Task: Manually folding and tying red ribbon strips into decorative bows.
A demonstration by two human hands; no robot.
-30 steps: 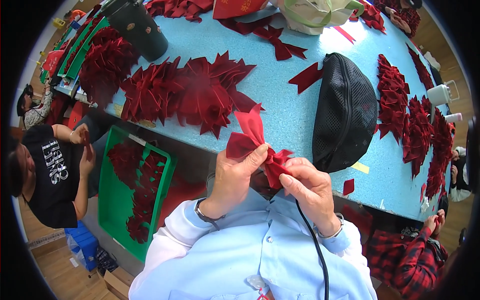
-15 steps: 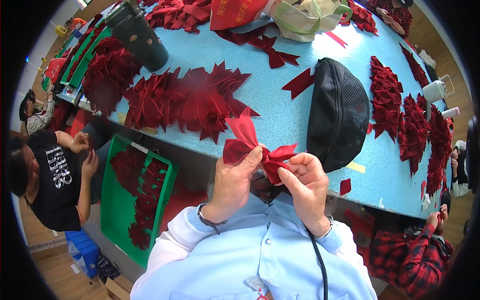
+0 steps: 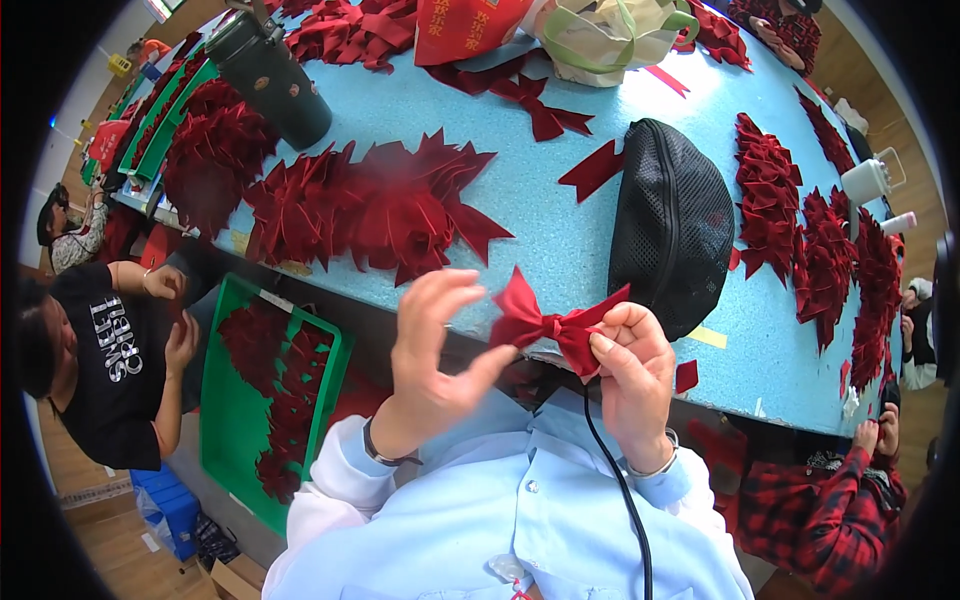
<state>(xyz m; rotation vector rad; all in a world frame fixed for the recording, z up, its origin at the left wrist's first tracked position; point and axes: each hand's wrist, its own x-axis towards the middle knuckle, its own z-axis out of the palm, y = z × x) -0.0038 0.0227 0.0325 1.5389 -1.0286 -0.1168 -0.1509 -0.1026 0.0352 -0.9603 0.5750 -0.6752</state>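
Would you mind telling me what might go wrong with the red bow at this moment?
The right hand alone pinches the red bow at its knot; the left hand is open beside it, so the knot may loosen. Held over the blue table edge, a dropped bow could fall to the floor.

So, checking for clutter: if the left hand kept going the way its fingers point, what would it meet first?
Probably the pile of dark red fabric pieces on the blue table, beyond the left hand; depth is unclear.
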